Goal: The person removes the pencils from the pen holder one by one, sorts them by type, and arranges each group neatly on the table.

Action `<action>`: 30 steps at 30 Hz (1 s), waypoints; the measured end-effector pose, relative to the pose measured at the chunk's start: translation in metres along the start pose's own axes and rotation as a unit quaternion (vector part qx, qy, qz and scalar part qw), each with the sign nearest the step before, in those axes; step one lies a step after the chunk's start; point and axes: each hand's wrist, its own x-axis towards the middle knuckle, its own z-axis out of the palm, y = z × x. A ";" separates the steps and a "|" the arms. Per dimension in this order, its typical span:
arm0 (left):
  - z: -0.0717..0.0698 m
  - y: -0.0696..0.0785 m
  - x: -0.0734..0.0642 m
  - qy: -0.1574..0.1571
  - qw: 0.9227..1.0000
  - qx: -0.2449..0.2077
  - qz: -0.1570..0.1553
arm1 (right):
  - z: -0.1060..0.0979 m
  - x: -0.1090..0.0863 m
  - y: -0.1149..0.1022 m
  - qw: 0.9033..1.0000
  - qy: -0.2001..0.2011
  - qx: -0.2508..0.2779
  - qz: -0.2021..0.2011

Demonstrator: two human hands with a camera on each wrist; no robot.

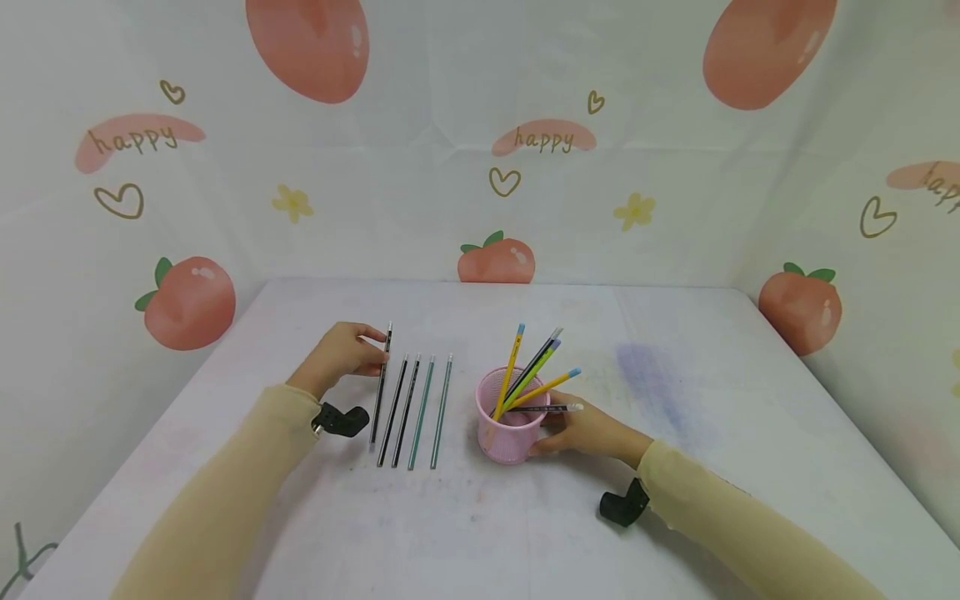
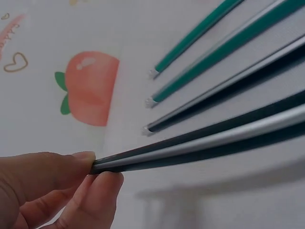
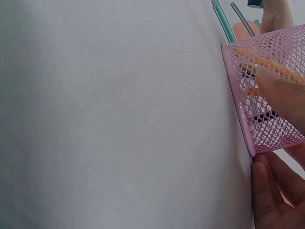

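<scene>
My left hand (image 1: pixel 341 357) pinches a black pencil (image 1: pixel 379 392) near its far end, between thumb and fingertips. The left wrist view shows that grip close up, with the pencil (image 2: pixel 200 143) stretching away to the right. Beside it, two more black pencils (image 1: pixel 398 421) and two green pencils (image 1: pixel 432 417) lie in a row on the table. My right hand (image 1: pixel 588 429) holds a pink mesh pen cup (image 1: pixel 506 450) by its right side. The thumb lies against the mesh in the right wrist view. Several pencils (image 1: pixel 517 354), yellow, lime green and dark, lean upright in the cup.
The white table (image 1: pixel 480 533) has a faint purple stain (image 1: pixel 652 387) to the right of the cup. Behind and beside it hangs a white cloth (image 1: pixel 412 192) printed with peaches, hearts and flowers. Black wrist cameras (image 1: pixel 624 504) sit below both cuffs.
</scene>
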 end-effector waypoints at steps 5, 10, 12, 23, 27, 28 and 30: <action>0.004 -0.010 0.003 -0.009 1.000 0.001 -0.009 | 0.000 0.000 0.000 1.000 -0.001 0.007 0.002; 0.009 -0.020 0.007 -0.022 1.000 0.010 -0.010 | 0.000 0.000 0.000 1.000 -0.002 0.014 0.004; 0.011 -0.023 0.008 -0.026 0.999 0.012 -0.015 | 0.000 0.000 0.001 1.000 -0.003 0.013 0.002; 0.014 -0.026 0.005 -0.030 0.998 0.035 -0.035 | -0.001 0.001 0.002 1.000 0.002 -0.013 -0.001; 0.014 -0.026 0.004 -0.030 0.998 0.044 -0.035 | -0.001 0.001 0.002 1.000 0.003 -0.019 -0.004; 0.015 -0.026 0.004 -0.030 0.998 0.045 -0.036 | -0.001 0.001 0.002 1.000 0.003 -0.020 -0.003; 0.015 -0.026 0.004 -0.030 0.998 0.048 -0.037 | -0.001 0.001 0.003 1.000 0.003 -0.019 -0.001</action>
